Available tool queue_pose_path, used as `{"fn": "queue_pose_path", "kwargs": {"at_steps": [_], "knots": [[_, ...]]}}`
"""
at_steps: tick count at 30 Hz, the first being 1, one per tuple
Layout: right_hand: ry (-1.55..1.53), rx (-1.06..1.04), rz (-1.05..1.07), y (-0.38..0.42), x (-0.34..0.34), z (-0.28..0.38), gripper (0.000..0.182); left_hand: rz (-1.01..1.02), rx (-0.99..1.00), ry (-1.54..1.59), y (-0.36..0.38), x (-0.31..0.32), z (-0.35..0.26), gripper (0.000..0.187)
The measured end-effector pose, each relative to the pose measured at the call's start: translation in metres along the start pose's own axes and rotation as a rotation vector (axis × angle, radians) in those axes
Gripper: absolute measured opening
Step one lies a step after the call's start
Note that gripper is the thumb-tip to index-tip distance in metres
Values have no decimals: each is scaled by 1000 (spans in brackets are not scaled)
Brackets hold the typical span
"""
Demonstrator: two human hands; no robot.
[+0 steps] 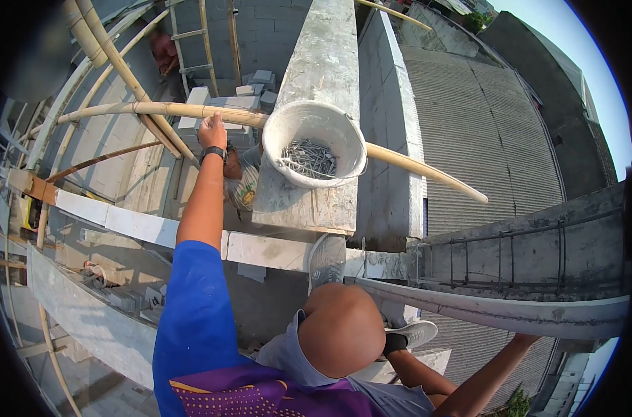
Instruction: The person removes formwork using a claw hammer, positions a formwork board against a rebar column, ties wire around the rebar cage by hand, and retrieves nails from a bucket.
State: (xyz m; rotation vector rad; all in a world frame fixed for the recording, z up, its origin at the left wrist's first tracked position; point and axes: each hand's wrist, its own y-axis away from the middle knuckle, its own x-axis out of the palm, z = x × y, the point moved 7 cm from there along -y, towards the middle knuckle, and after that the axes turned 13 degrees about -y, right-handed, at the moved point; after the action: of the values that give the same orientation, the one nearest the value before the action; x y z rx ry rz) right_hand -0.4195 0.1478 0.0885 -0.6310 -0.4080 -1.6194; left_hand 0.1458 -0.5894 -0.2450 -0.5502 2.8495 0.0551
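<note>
My left hand (213, 132), with a dark watch at its wrist, is closed at the bamboo pole (170, 109), left of the bucket. The white bucket (316, 142) holds many grey nails (309, 158) and stands on the concrete-stained plank (323, 66), where the pole passes by it. At the lower right my right hand (527, 338) is at the lower edge of the long grey formwork board (510, 311); its fingers are mostly hidden behind that edge.
My shoes rest near a narrow block wall (267, 250). Below lie stacked white blocks (194, 104) and a person's patterned clothing (245, 189). Another person (164, 52) is at the upper left. A rebar cage (507, 257) and corrugated roof (475, 125) lie right; a ladder (191, 33) stands behind.
</note>
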Motion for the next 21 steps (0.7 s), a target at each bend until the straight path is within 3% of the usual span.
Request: {"fn": "queue_pose_path", "kwargs": {"at_steps": [4, 9, 12, 16, 21], "knots": [[-31, 35, -1, -8, -7, -1, 60, -169, 212, 77, -12, -51, -77, 37], [-99, 90, 19, -21, -17, 1, 61, 61, 271, 325, 3, -96, -212, 32], [-115, 102, 111, -19, -7, 5, 61, 182, 355, 261, 24, -100, -290, 31], [-179, 110, 341, -48, -17, 1, 62, 291, 325, -84, 2, -70, -309, 35], [-172, 142, 510, -87, -50, -10, 63, 342, 242, -14, -12, -28, -271, 30]]}}
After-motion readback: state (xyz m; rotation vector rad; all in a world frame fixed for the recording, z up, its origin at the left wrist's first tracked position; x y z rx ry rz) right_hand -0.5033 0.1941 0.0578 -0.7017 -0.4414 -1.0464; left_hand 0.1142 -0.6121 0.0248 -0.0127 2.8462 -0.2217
